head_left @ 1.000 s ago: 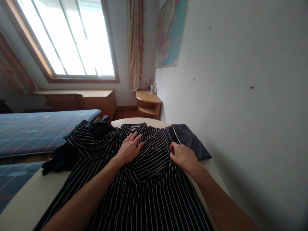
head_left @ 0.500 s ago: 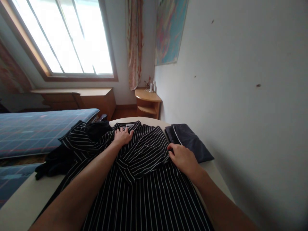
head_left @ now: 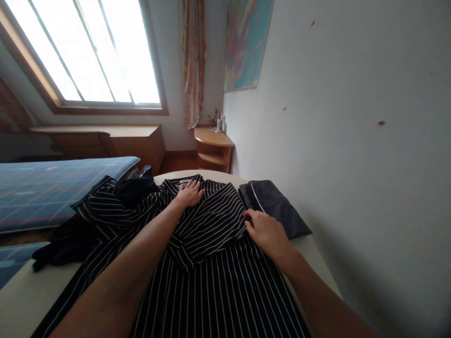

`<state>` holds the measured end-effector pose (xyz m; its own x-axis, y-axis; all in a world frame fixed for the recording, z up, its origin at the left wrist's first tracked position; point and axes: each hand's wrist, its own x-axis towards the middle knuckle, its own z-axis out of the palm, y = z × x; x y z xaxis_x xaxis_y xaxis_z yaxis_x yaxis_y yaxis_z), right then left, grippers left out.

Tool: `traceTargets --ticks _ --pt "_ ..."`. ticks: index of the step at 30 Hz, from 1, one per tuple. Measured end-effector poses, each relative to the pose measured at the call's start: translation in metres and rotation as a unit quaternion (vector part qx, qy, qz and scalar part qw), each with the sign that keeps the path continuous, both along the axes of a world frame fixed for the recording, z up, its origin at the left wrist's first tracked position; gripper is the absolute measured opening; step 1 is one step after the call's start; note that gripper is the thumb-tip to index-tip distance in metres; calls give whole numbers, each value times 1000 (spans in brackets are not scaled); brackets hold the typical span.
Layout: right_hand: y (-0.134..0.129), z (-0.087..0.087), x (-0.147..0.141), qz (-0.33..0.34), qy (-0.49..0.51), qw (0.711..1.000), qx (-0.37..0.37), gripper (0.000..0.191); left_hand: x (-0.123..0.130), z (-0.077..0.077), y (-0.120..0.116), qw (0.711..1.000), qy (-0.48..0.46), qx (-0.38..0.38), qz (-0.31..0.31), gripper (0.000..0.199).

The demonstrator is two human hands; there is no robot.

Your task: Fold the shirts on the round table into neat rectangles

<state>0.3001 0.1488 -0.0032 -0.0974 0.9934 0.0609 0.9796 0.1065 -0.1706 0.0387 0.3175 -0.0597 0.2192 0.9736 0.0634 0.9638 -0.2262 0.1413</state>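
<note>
A black shirt with white stripes (head_left: 221, 281) lies spread over a pale table, its collar at the far end. One sleeve is folded inward across the front; the other sleeve hangs bunched out to the left. My left hand (head_left: 190, 193) rests flat just below the collar, fingers spread. At the shirt's right edge, by the folded sleeve, my right hand (head_left: 266, 232) has its fingers curled and pinched on the cloth. The fingertips are partly hidden. Beside that hand lies a folded dark grey garment (head_left: 278, 206).
Dark cloth (head_left: 65, 241) is heaped at the table's left side. The tabletop (head_left: 45, 293) shows a rounded far edge. A blue checked mattress (head_left: 63, 192) stands to the left, a white wall (head_left: 352, 188) to the right. Behind are a small corner shelf (head_left: 213, 137) and a desk (head_left: 137, 134).
My left hand has slid a little to the right across the shirt near the collar. The right hand keeps its place at the edge. The view has shifted slightly.
</note>
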Motion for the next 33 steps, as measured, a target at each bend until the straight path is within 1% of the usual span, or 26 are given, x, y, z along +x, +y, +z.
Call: traceTargets --ticks 2,4,6,8,10,12,15,18,21,24,26,28,31,33 --pt "1 1 1 -6 9 1000 5 23 8 8 -9 1000 -8 20 -13 59" --pt "2 2 3 -8 18 1000 12 22 20 17 -27 998 -17 46 -30 56" --pt "3 3 6 -6 31 999 20 21 33 25 -54 997 -25 60 -47 52" --pt "5 2 10 1 45 999 28 20 46 30 -86 995 -30 62 -72 49" --pt "6 1 13 9 54 998 32 19 55 28 -121 991 -46 61 -107 50" --pt "7 0 16 10 57 998 31 20 60 21 -151 989 -55 45 -130 58" --pt "5 0 14 0 55 998 32 21 64 6 -181 986 -48 -5 -157 68" --pt "3 0 8 2 55 998 34 22 64 -2 -191 985 -54 -7 -164 68" --pt "3 -2 4 10 62 998 33 21 57 2 -191 984 -61 25 -166 64" --pt "4 -5 2 15 76 996 38 21 47 5 -189 989 -58 29 -131 58" --pt "3 -5 0 16 83 995 43 20 42 1 -188 992 -57 12 -112 57" --pt "1 -3 -4 16 90 994 53 18 41 -5 -186 992 -65 9 -107 56" --pt "-6 1 -17 29 113 990 80 17 41 -12 -184 989 -111 35 -94 50" --pt "-9 2 -27 59 140 984 96 16 41 -13 -182 981 -164 57 -89 47"
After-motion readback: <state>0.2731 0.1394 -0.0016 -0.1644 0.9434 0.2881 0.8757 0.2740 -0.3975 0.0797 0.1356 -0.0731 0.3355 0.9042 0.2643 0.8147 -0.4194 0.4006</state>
